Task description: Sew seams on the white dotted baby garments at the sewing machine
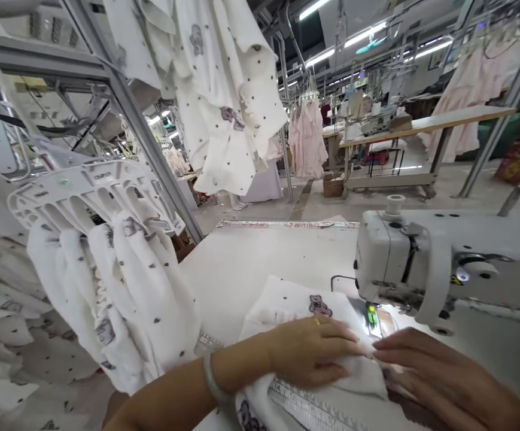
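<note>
White cloth printed with small dots and a brown bear (319, 305) lies on the sewing table beneath my hands. My left hand (311, 353) rests on this cloth (268, 311), fingers stretched toward the needle area and thumb apart. Close to its fingertips, my right hand (430, 374) has its fingers closed at the cloth's right edge; its thumb is hidden and the hand is slightly blurred. Just beyond both hands stands the white sewing machine (385, 257), its lamp lighting the presser foot area beside a green-and-yellow piece (371, 317). Printed ruler markings (304, 407) show under the cloth.
On the left, a white multi-slot hanger (93, 179) carries several bear-print garment pieces (147, 287). More printed garments (233, 102) hang above the table's far side. A grey metal frame (147, 143) rises at left. Beyond are pink garments (308, 134) and another worktable (443, 123).
</note>
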